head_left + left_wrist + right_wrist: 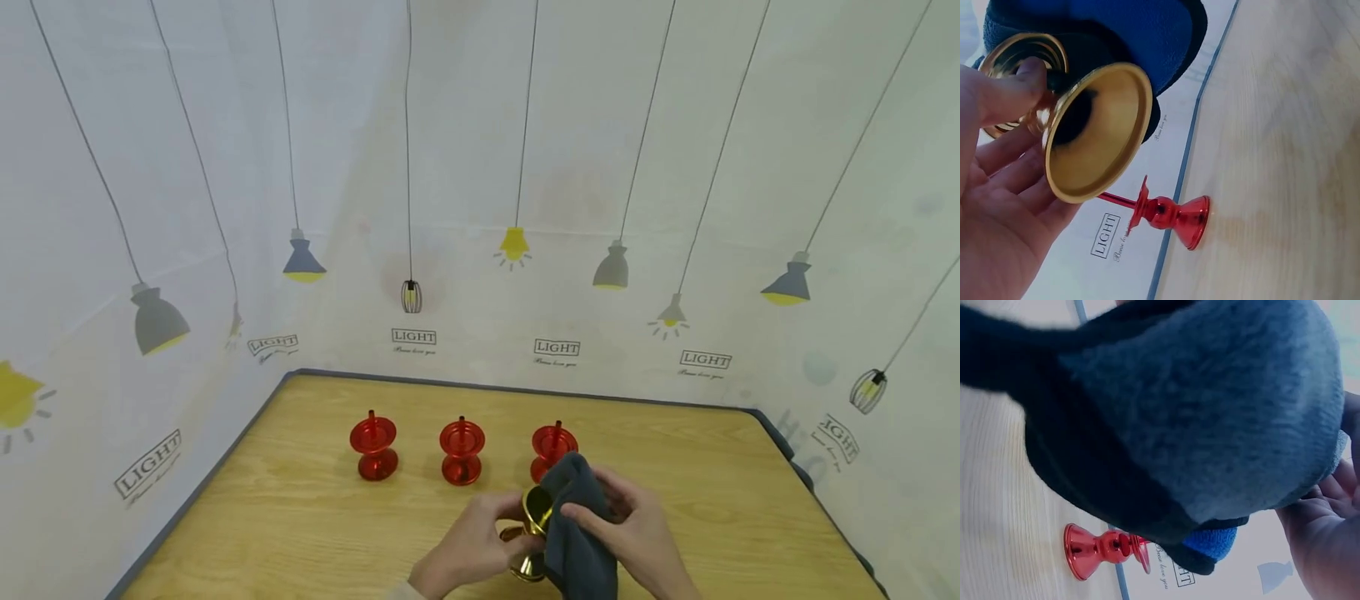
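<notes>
My left hand (487, 537) grips a gold candle holder (1100, 131) by its narrow middle, tilted above the table. Its hollow flared base faces the left wrist camera, and the ringed dish lies partly behind my thumb. In my right hand (633, 525) is a dark grey-blue cloth (581, 525), bunched between thumb and fingers and pressed against the gold holder's dish side. A brighter blue face of the cloth (1147, 37) shows in the left wrist view. From the right wrist, the cloth (1222, 406) hides the gold holder.
Three red candle holders (377, 446), each with an upright spike, stand in a row across the wooden table (337, 533). The rightmost red holder (553, 442) is partly behind the cloth. A white curtain (480, 167) printed with lamps surrounds the table's back and sides.
</notes>
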The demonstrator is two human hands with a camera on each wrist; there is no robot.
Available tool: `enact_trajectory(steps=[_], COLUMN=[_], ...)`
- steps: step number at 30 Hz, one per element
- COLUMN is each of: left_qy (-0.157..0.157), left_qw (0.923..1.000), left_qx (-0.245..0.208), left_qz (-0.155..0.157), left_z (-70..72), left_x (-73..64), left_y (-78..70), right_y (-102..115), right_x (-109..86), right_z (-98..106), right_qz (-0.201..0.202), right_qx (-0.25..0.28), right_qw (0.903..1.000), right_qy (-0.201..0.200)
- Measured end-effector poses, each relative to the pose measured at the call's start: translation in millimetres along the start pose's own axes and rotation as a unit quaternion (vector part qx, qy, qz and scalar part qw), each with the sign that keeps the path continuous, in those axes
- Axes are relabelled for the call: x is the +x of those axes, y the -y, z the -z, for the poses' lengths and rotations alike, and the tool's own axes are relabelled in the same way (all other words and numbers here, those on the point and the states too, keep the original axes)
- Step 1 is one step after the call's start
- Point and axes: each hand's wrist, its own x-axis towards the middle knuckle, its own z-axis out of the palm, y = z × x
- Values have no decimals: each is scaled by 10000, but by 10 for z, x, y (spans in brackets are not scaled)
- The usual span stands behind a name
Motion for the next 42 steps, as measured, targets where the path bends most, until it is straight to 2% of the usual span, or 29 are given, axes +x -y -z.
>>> enact_trajectory(steps=[5, 12, 17, 22, 25, 27, 30, 33, 39, 42], left_qy=[339, 756, 1054, 1210, 1334, 1458, 1643, 1711, 1705, 1791], left_qw=[9991, 9940, 9835, 9723, 9605, 9466, 9217, 9051, 8944, 8893], left_qx=[-254, -744, -1362, -1844, -2305, -2756, -3400, -3772, -3979, -4084], left_qz=[-30, 257, 554, 771, 801, 818, 881, 958, 1124, 1014], left_z=[19, 30, 52, 76, 85, 84, 71, 56, 41, 35], left_x=[-29, -28, -26, -45, -66, -75, -83, -87, -81, -79], left_y=[43, 30, 28, 18, 6, 2, 5, 16, 68, 90], right_y=[4, 11, 17, 30, 41, 48, 53, 51, 38, 38], right_x=[11, 20, 28, 34, 35, 36, 40, 43, 47, 49], right_z=[-11, 5, 33, 53, 61, 68, 80, 96, 113, 108], right_qz=[-147, -342, -432, -415, -352, -316, -339, -389, -316, -285], right_qx=[64, 42, 152, 182, 275, 368, 523, 708, 917, 954], right_qw=[9998, 9994, 9987, 9980, 9972, 9963, 9945, 9919, 9882, 9882], right_qy=[88, 67, 224, 437, 604, 709, 845, 984, 1188, 1166])
